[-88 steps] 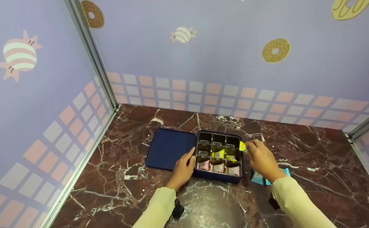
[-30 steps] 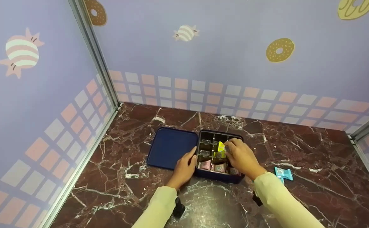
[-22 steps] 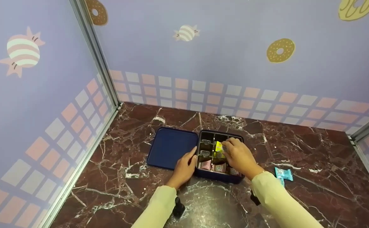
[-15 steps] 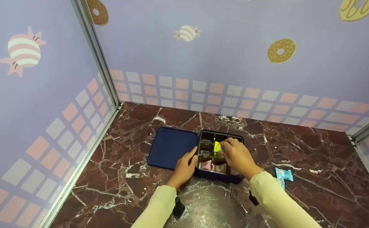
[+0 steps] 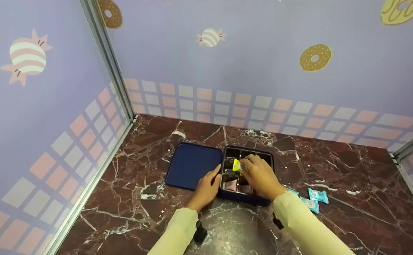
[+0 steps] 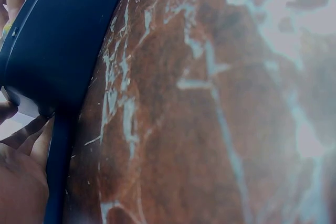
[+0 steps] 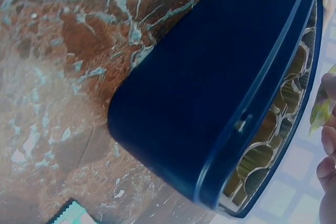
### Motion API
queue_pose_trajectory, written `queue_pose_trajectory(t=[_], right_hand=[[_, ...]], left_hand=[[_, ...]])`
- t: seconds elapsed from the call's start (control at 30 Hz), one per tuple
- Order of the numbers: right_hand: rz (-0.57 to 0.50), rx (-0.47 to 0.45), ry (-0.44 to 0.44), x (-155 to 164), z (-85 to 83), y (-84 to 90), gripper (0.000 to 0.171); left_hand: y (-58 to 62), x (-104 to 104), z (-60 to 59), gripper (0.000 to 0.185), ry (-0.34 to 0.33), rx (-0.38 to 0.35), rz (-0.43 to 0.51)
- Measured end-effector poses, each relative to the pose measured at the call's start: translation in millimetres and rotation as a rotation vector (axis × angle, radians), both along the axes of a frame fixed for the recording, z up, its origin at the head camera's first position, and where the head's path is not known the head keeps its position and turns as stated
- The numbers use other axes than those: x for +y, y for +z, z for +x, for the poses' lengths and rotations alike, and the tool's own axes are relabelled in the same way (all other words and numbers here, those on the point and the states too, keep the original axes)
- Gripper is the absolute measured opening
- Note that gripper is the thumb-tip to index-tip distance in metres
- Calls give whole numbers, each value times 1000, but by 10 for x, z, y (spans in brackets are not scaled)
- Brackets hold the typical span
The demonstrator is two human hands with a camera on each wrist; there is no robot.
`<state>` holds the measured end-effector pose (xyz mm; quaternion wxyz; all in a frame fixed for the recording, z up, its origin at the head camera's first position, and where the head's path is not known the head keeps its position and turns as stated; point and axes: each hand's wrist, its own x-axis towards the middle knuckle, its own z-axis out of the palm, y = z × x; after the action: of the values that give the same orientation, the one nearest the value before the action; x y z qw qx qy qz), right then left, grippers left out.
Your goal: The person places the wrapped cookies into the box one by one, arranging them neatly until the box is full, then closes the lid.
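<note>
A dark blue box (image 5: 243,197) with a divided black insert lies open on the marble top. My right hand (image 5: 261,174) pinches a yellow wrapped candy (image 5: 236,165) over the left compartment of the middle row; the right wrist view shows the fingertips (image 7: 328,139) on its wrapper. Pink wrapped candies (image 5: 231,185) sit in the front row, partly behind my right hand, which also hides the middle and right cells. My left hand (image 5: 206,187) rests its fingers along the box's left wall; they show at the box edge in the left wrist view.
A flat blue lid (image 5: 193,165) lies against the box's left side. Several light blue wrapped candies (image 5: 318,195) lie to the right, partly under my right forearm. A patterned wall (image 5: 249,71) stands behind, with a side panel (image 5: 61,134) at left.
My right hand has brought the yellow candy from the box's right edge leftward over the middle row, to its left compartment. More blue candies show beside the forearm. My left hand stays put.
</note>
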<state>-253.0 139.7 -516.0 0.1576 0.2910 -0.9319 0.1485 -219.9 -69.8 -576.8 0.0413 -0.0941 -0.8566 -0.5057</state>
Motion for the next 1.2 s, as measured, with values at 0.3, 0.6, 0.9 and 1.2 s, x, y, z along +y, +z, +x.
queue_pose_trajectory(t=[0.3,0.6,0.9,1.2], right_hand=[[10,-3,-4,-97,-27,-31,30],[-14,49,-7,-160,-41,-87,29],[-43,54,-43,-201,-59,-139,28],[-26,105,-50,-273,-81,-177,25]], left_hand=[[2,8,1,44,9,4,9],[-3,5,-2,44,6,-15,-6],[-6,1,-3,45,1,-13,-11],[-3,-4,-4,46,-2,-43,-5]])
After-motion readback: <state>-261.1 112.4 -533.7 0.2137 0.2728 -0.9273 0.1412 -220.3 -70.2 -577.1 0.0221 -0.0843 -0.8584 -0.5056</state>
